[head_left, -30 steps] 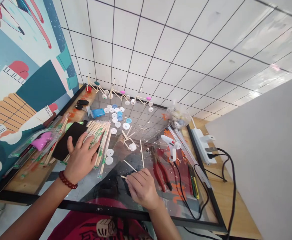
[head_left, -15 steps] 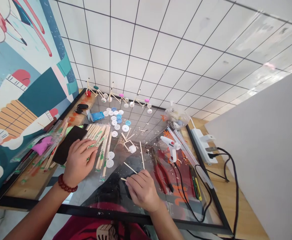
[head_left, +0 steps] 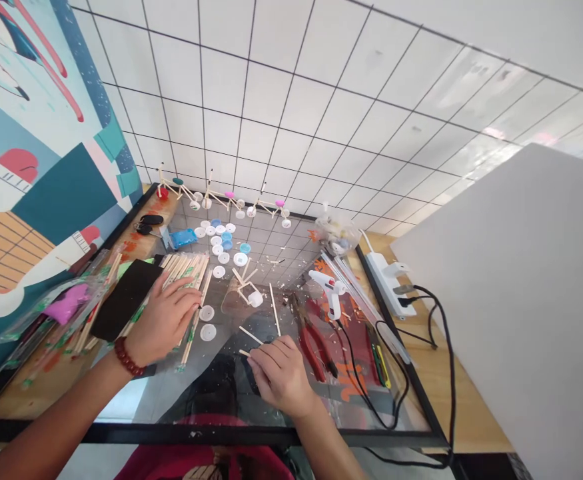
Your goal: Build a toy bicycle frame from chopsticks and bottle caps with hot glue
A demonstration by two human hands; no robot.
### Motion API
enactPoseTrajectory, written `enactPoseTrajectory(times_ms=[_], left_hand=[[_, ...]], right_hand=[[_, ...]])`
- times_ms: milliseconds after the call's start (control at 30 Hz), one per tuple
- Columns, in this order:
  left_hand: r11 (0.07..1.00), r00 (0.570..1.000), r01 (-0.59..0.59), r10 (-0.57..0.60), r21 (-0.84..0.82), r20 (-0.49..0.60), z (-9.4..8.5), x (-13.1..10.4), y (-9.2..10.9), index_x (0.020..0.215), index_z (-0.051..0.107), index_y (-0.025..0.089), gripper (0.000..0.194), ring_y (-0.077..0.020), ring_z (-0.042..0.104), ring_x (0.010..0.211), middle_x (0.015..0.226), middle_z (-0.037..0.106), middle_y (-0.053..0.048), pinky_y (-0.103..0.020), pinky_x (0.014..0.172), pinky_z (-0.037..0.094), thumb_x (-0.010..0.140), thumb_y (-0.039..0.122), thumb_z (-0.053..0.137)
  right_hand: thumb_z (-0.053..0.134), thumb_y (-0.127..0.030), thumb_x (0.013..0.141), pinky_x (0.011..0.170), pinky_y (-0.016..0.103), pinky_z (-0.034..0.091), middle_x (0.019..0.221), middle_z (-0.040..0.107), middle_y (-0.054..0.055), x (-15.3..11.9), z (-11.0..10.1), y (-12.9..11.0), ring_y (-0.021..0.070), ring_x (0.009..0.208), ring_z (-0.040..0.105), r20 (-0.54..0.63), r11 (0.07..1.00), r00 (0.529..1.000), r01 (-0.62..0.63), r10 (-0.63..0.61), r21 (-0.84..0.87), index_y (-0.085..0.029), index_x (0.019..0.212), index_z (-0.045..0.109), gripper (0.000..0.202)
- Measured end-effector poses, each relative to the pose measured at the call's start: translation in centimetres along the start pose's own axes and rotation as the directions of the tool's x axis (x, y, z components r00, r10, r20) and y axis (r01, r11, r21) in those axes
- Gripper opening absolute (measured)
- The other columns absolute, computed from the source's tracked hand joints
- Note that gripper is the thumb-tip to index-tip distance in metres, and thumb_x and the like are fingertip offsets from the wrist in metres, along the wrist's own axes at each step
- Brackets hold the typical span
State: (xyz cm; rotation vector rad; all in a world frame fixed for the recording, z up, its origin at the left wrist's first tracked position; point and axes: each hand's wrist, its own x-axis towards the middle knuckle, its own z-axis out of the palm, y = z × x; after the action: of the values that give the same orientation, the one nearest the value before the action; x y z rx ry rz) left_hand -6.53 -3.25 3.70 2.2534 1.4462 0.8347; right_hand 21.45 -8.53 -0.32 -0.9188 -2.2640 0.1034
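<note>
My left hand (head_left: 164, 320), with a red bead bracelet on the wrist, hovers over the wrapped chopsticks (head_left: 186, 267). Its fingers are closed, and a small dark tip shows at them; what it belongs to is hidden. Two white bottle caps (head_left: 208, 332) lie just right of those fingers. My right hand (head_left: 282, 373) is closed around a thin wooden stick (head_left: 244, 353), whose end pokes out left of the thumb. Another short stick (head_left: 251, 335) lies by its knuckles, and a longer stick (head_left: 275, 310) lies beyond. A small stick frame (head_left: 244, 288) touches a white cap (head_left: 255, 299).
Red-handled pliers (head_left: 314, 347), a white glue gun (head_left: 329, 290) with its cable, and clear glue sticks (head_left: 356, 293) lie at right beside a power strip (head_left: 390, 280). Little stick tricycles (head_left: 216, 197) line the back edge. White and blue caps (head_left: 224, 243) are scattered before them.
The camera view has shifted slightly. My left hand has moved a little right over the chopsticks and its fingers have closed together. The right hand keeps its hold on the stick.
</note>
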Motion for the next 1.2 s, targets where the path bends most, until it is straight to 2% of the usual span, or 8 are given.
enactPoseTrajectory(times_ms=[67,167,267,367,500,833,967,1200], left_hand=[[0.926,0.978,0.179,-0.205,-0.332,-0.045,0.5,-0.6,1.6,0.096,0.070,0.022,0.018,-0.0277,0.068,0.103,0.101,0.075,-0.009,-0.048,0.099,0.047,0.093,0.032,0.056],[0.507,0.878,0.445,-0.409,-0.738,0.249,2.5,-0.7,4.3,0.095,0.070,0.020,0.025,-0.0185,0.066,0.068,0.080,0.074,-0.007,-0.032,0.066,0.054,0.089,0.043,0.063],[0.177,0.806,0.548,-0.372,-0.817,0.460,4.5,0.0,6.0,0.090,0.071,0.017,0.032,-0.0140,0.059,0.058,0.069,0.070,-0.004,-0.024,0.050,0.046,0.077,0.046,0.077],[0.043,0.749,0.596,-0.391,-0.802,0.535,5.8,0.7,6.2,0.087,0.073,0.016,0.039,-0.0124,0.060,0.058,0.071,0.070,-0.004,-0.020,0.046,0.042,0.065,0.045,0.086],[0.035,0.746,0.593,-0.400,-0.804,0.533,6.5,0.5,5.6,0.087,0.075,0.015,0.041,-0.0090,0.055,0.056,0.071,0.068,-0.003,-0.017,0.043,0.038,0.063,0.045,0.088],[-0.084,0.816,0.506,-0.276,-0.858,0.508,7.3,0.1,5.4,0.098,0.074,0.017,0.047,-0.0149,0.064,0.066,0.086,0.072,-0.007,-0.025,0.053,0.054,0.067,0.050,0.085],[0.089,0.860,0.420,-0.358,-0.903,0.364,7.6,0.1,5.9,0.092,0.073,0.017,0.038,-0.0133,0.062,0.061,0.077,0.071,-0.004,-0.023,0.051,0.051,0.063,0.037,0.089],[0.147,0.814,0.424,-0.494,-0.894,0.304,6.3,0.3,5.8,0.067,0.068,0.015,0.037,-0.0107,0.056,0.051,0.062,0.067,-0.003,-0.022,0.044,0.043,0.059,0.044,0.089]], right_hand=[[0.056,-0.013,0.092,0.069,0.033,0.035,0.079,0.070,0.003,0.1,0.2,0.0,0.0157,0.068,0.057,0.010,0.999,0.999,-0.047,0.047,0.007,-0.018,0.097,0.062,0.009],[0.056,-0.017,0.091,0.067,0.033,0.034,0.071,0.067,0.002,0.1,0.6,0.2,0.0157,0.065,0.056,0.100,0.999,0.994,-0.035,0.036,-0.014,-0.019,0.090,0.064,0.008],[0.060,-0.026,0.088,0.066,0.033,0.033,0.067,0.064,0.002,0.1,0.6,0.2,0.0165,0.064,0.055,0.157,1.000,0.987,-0.019,0.022,-0.020,-0.020,0.085,0.066,0.009],[0.062,-0.035,0.089,0.069,0.032,0.038,0.076,0.067,0.003,0.6,0.2,0.0,0.0168,0.069,0.059,0.070,0.964,0.970,-0.240,0.233,0.118,-0.020,0.099,0.067,0.019],[0.064,-0.034,0.088,0.070,0.029,0.046,0.079,0.069,0.002,1.8,-0.2,-0.5,0.0146,0.067,0.059,0.004,0.757,0.844,-0.483,0.536,0.440,-0.021,0.100,0.068,0.019],[0.062,-0.038,0.085,0.062,0.026,0.040,0.064,0.056,-0.003,2.9,1.4,-0.8,0.0120,0.060,0.048,0.054,0.456,0.646,-0.592,0.761,0.665,-0.019,0.073,0.065,0.022],[0.063,-0.038,0.085,0.063,0.026,0.040,0.066,0.057,-0.002,2.8,1.5,-0.9,0.0125,0.062,0.048,0.025,0.493,0.670,-0.570,0.742,0.657,-0.018,0.075,0.066,0.022],[0.060,-0.034,0.083,0.064,0.025,0.045,0.071,0.064,0.000,2.5,0.7,-1.6,0.0136,0.065,0.053,0.003,0.555,0.703,-0.564,0.711,0.611,-0.019,0.082,0.067,0.017]])
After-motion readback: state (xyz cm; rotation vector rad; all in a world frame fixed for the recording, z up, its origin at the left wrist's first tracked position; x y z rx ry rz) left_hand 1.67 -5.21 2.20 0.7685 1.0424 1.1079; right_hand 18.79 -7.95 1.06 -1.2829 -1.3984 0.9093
